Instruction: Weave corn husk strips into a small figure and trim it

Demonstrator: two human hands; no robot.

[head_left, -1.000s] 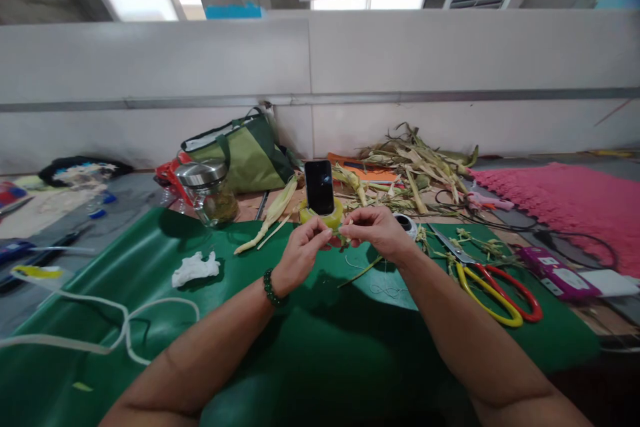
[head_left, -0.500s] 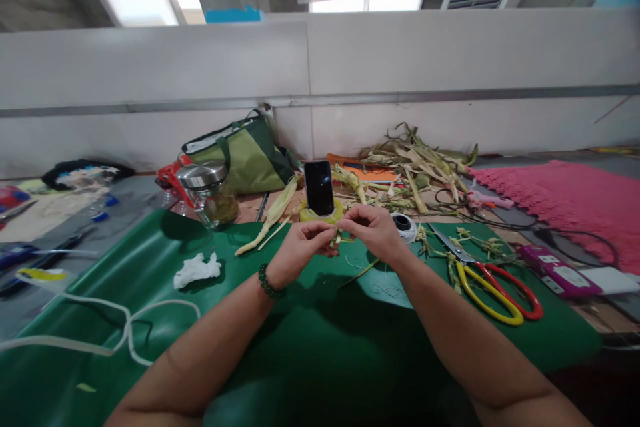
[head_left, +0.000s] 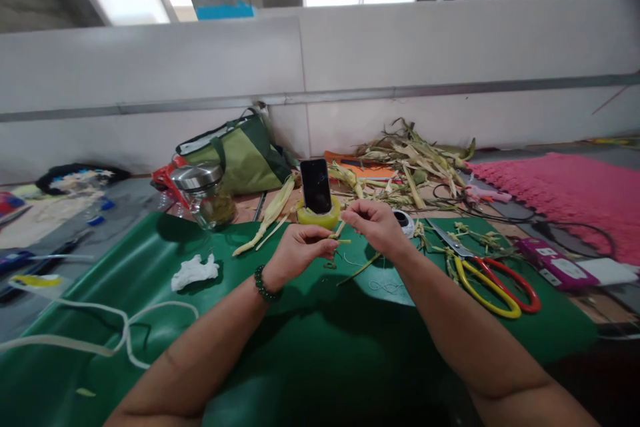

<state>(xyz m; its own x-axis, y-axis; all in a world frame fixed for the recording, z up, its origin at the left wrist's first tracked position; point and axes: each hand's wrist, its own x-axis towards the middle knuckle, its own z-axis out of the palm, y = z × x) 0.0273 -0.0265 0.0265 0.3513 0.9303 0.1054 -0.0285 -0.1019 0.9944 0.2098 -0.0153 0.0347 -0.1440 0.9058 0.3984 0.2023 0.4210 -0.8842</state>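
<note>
Both hands meet above a green mat (head_left: 310, 347). My left hand (head_left: 300, 255), with a green bead bracelet on its wrist, is closed in a pinch on a small piece of corn husk (head_left: 339, 235). My right hand (head_left: 376, 227) is closed beside it, fingertips pinched at the same husk piece or a thin thread; which one I cannot make out. A thin green strip (head_left: 357, 269) and a loose thread (head_left: 383, 287) lie on the mat just under the hands. A black phone (head_left: 315, 185) stands upright in a yellow tape roll (head_left: 318, 217) right behind them.
Yellow and red scissors (head_left: 487, 280) lie on the mat at right, near a white thread spool (head_left: 403, 219). A pile of corn husks (head_left: 410, 167), a green bag (head_left: 235, 155) and a lidded glass jar (head_left: 204, 195) stand behind. A crumpled tissue (head_left: 194, 270) and white cord (head_left: 120, 327) lie left; a pink mat (head_left: 565, 193) lies right.
My hands have drawn slightly apart and lowered a little, with the husk piece now showing between the fingertips. The view has shifted slightly.
</note>
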